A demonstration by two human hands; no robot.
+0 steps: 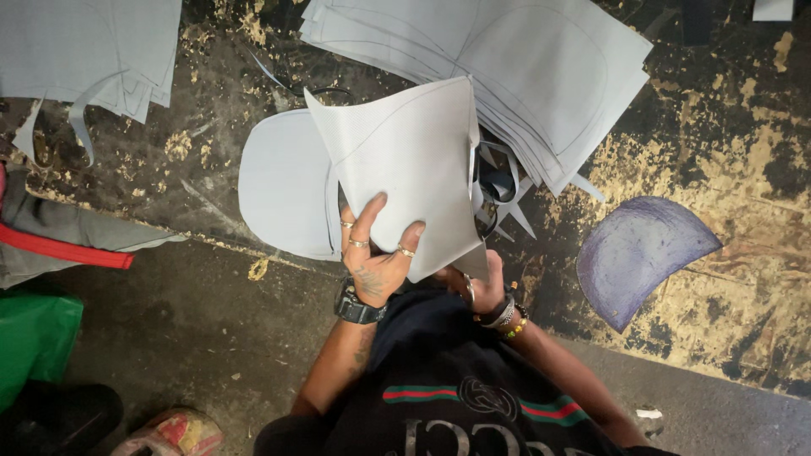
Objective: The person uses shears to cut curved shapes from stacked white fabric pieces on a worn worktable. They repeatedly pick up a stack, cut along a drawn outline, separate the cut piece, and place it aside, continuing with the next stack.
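L hand (376, 257), rings on fingers and a dark watch at the wrist, grips the lower edge of a pale grey sheet (405, 169), held up over the worn, scuffed worktable (718, 152). R hand (481, 283), w/ beaded bracelets, sits mostly behind the sheet; it's prob. closed on scissors (488, 181), but the grip itself is hidden, so can't tell. Sheet blocks most of the blades. Under it lies a stack of cut rounded grey pieces (283, 186); behind, a fanned pile of marked sheets (541, 67). More offcuts (93, 51) top left. Purple curved template (638, 253) well apart to the right. Green bag (34, 333) near the floor, left.
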